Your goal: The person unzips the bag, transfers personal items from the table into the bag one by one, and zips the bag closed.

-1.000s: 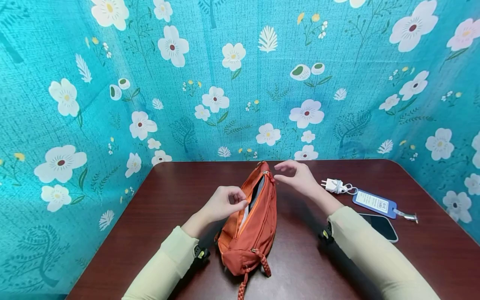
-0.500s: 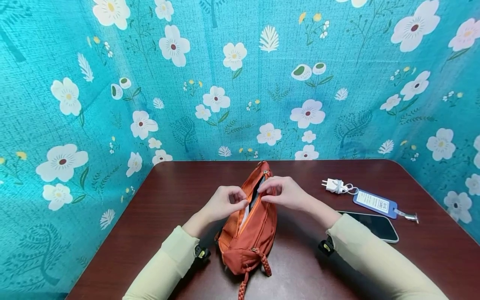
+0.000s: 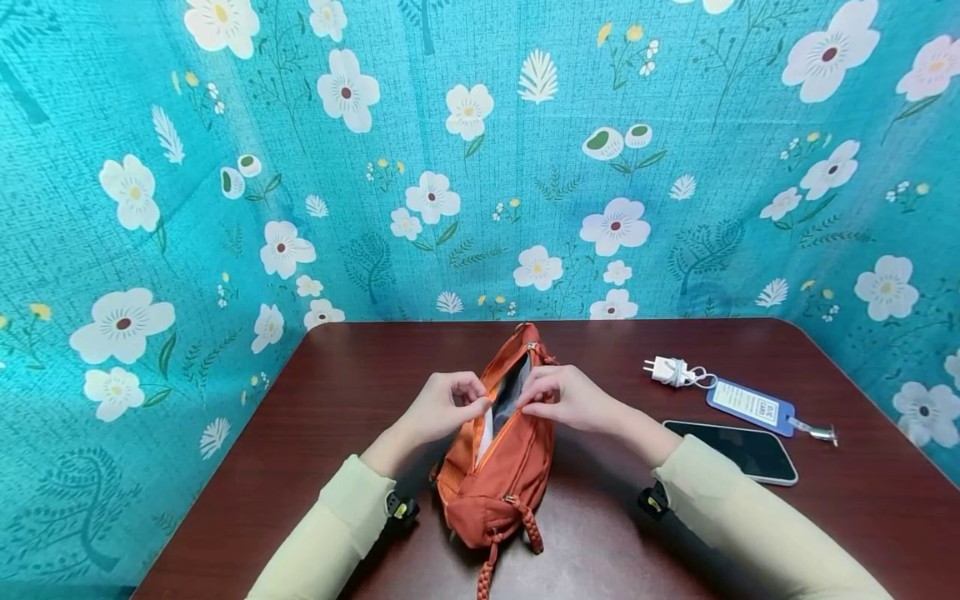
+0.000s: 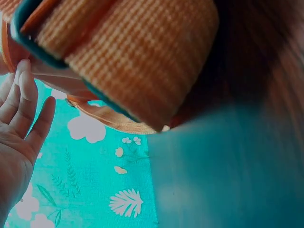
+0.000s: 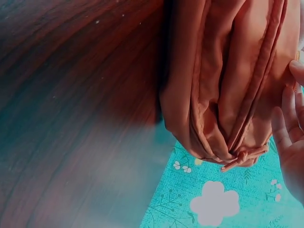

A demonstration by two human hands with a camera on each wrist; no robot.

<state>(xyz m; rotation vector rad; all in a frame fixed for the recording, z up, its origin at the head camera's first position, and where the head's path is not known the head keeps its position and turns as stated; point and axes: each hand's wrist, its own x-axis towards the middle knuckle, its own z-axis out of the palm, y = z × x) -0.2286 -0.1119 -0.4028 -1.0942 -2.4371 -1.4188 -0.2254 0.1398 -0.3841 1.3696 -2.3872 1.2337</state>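
Observation:
An orange-red zippered bag (image 3: 517,471) lies lengthwise on the table, its long zipper unzipped. Grey lining and something white show inside the opening. My left hand (image 3: 438,410) pinches the left edge of that opening between thumb and fingers. On the opposite side, the zipper edge is pinched by my right hand (image 3: 573,400). The left wrist view has a woven strap (image 4: 142,57) close up, with the left hand (image 4: 19,123) beyond it at the bag's edge. Folded fabric of the bag (image 5: 228,71) fills the right wrist view, the right hand (image 5: 292,137) at its far edge.
To the right on the dark wood table (image 3: 360,367) lie a white charger plug with cable (image 3: 671,372), a blue card holder with a clip (image 3: 750,407) and a phone (image 3: 742,452), partly behind the right sleeve. A flowered teal cloth (image 3: 465,208) hangs behind the table.
My right hand has come from the bag's far end back to the middle of the opening and taken its right edge. The opening has widened. The left hand has stayed nearly still.

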